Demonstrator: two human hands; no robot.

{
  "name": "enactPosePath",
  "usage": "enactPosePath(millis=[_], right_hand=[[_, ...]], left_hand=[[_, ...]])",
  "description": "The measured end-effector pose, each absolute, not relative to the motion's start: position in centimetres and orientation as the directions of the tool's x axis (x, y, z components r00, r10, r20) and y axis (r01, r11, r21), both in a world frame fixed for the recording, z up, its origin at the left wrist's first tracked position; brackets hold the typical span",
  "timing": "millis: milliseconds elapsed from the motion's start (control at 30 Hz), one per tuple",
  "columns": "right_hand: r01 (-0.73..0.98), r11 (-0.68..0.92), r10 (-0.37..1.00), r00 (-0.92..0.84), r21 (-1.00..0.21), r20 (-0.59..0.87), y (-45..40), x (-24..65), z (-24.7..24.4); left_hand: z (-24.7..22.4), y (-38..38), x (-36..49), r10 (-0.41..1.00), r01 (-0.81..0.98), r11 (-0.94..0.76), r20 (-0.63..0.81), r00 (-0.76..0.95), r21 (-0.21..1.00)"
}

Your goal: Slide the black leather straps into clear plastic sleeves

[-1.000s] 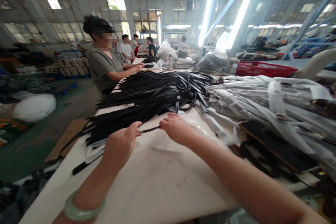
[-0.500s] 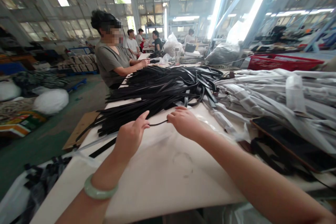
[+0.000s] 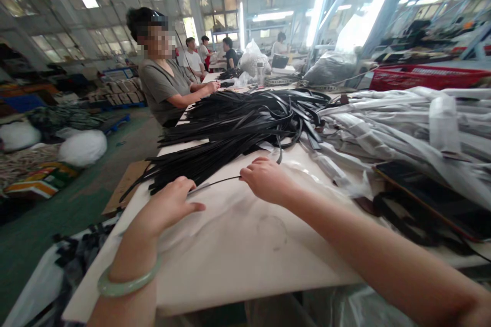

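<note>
My right hand [image 3: 264,180] pinches one end of a thin black strap [image 3: 225,180], fingers closed. Left hand [image 3: 169,208] half open, thumb spread wide of the fingers, fingertips by the pale sleeve [image 3: 198,189] at the strap's other end; no firm grip there. Strap runs between my hands, above the table [image 3: 230,255], on the near side of heaped black straps [image 3: 238,117]. White-wrapped lengths [image 3: 387,127] lie to the right, dark phone [image 3: 433,196] beside them.

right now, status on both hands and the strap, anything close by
Right hand pinching thin dark strap. Left hand at strap's other side, thumb spread, grip unclear. Black strap pile just beyond hands.
</note>
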State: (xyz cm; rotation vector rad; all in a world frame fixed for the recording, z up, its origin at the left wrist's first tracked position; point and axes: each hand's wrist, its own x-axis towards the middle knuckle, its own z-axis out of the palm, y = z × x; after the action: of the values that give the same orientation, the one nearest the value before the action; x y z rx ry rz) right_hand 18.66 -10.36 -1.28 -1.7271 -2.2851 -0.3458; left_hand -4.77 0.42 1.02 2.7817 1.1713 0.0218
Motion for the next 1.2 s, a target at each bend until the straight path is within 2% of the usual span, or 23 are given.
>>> enactPosePath(millis=[33, 67, 133, 200, 267, 367, 467, 633, 733, 800, 900, 1000, 1133, 1200], right_hand=[[0.966, 0.257, 0.883, -0.252, 0.043, 0.395, -10.6, 18.6, -1.0], [0.967, 0.249, 0.86, -0.245, 0.051, 0.447, -10.8, 18.4, -0.7], [0.966, 0.247, 0.807, -0.246, 0.07, 0.537, -11.3, 18.1, -0.3], [0.959, 0.263, 0.758, -0.273, 0.105, 0.593, -11.7, 17.8, -0.1], [0.954, 0.264, 0.721, -0.295, 0.145, 0.627, -12.0, 17.7, 0.0], [0.958, 0.228, 0.696, -0.284, 0.172, 0.66, -12.3, 18.0, 0.2], [0.962, 0.204, 0.7, -0.272, 0.179, 0.661, -12.3, 18.1, 0.3], [0.958, 0.21, 0.689, -0.287, 0.195, 0.665, -12.4, 17.4, -0.1], [0.97, 0.194, 0.673, -0.239, 0.144, 0.7, -12.3, 17.5, -0.3], [0.964, 0.23, 0.666, -0.256, 0.133, 0.701, -12.2, 17.5, -0.4], [0.936, 0.31, 0.644, -0.335, 0.165, 0.688, -12.3, 17.1, -0.7], [0.922, 0.343, 0.646, -0.371, 0.18, 0.667, -12.7, 16.2, -1.0], [0.912, 0.393, 0.68, -0.375, 0.118, 0.63, -12.9, 15.5, -1.3], [0.911, 0.408, 0.702, -0.353, 0.057, 0.619, -12.8, 15.4, -1.4]], left_hand=[[1.3, 0.2, -4.8, 0.747, 0.749, -0.659, -0.051, 0.662, 0.066], [1.6, -0.3, -4.7, 0.79, 0.79, -0.614, -0.001, 0.614, 0.011], [2.3, -1.4, -4.1, 0.829, 0.866, -0.492, 0.259, 0.496, -0.087], [2.9, -2.4, -3.4, 0.731, 0.881, -0.442, 0.502, 0.463, -0.168], [3.1, -2.9, -3.0, 0.613, 0.839, -0.487, 0.588, 0.528, -0.245], [2.5, -3.1, -2.5, 0.526, 0.748, -0.58, 0.553, 0.646, -0.323], [1.3, -3.0, -1.8, 0.503, 0.702, -0.63, 0.515, 0.694, -0.332], [0.2, -2.8, -1.2, 0.555, 0.736, -0.633, 0.523, 0.647, -0.239], [0.6, -2.5, -1.9, 0.578, 0.794, -0.589, 0.609, 0.543, -0.148], [0.8, -2.4, -2.3, 0.546, 0.806, -0.578, 0.675, 0.496, -0.126], [0.6, -2.9, -2.1, 0.437, 0.772, -0.605, 0.73, 0.525, -0.194], [0.5, -4.0, -1.4, 0.359, 0.727, -0.625, 0.722, 0.592, -0.285], [3.3, -4.6, -3.7, 0.342, 0.688, -0.613, 0.656, 0.673, -0.388], [6.0, -4.3, -7.2, 0.377, 0.712, -0.603, 0.659, 0.651, -0.359]])
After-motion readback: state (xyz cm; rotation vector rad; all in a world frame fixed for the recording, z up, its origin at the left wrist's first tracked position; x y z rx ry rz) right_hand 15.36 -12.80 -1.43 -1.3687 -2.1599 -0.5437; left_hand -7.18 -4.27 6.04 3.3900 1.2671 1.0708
